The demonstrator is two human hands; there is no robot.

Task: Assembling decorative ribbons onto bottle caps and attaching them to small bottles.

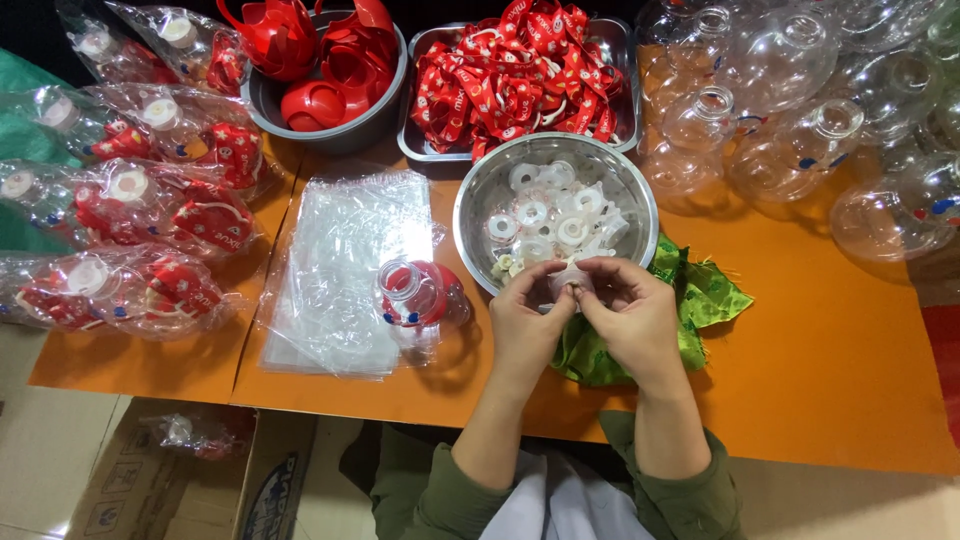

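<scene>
Both my hands meet over the near rim of a steel bowl (485,205) that holds several clear white plastic caps (572,229). My left hand (525,318) and my right hand (630,315) pinch one small clear white cap piece (572,283) between their fingertips. A clear bottle with red parts inside (418,295) lies on its side just left of my left hand, on a stack of clear plastic bags (335,270). A green cloth (705,295) lies under my right hand.
An orange table (820,350) carries a grey bowl of red plastic parts (320,60), a steel tray of red straps (520,70), several empty clear bottles (790,110) at the right and bagged bottles (150,210) at the left. A cardboard box (180,480) stands on the floor.
</scene>
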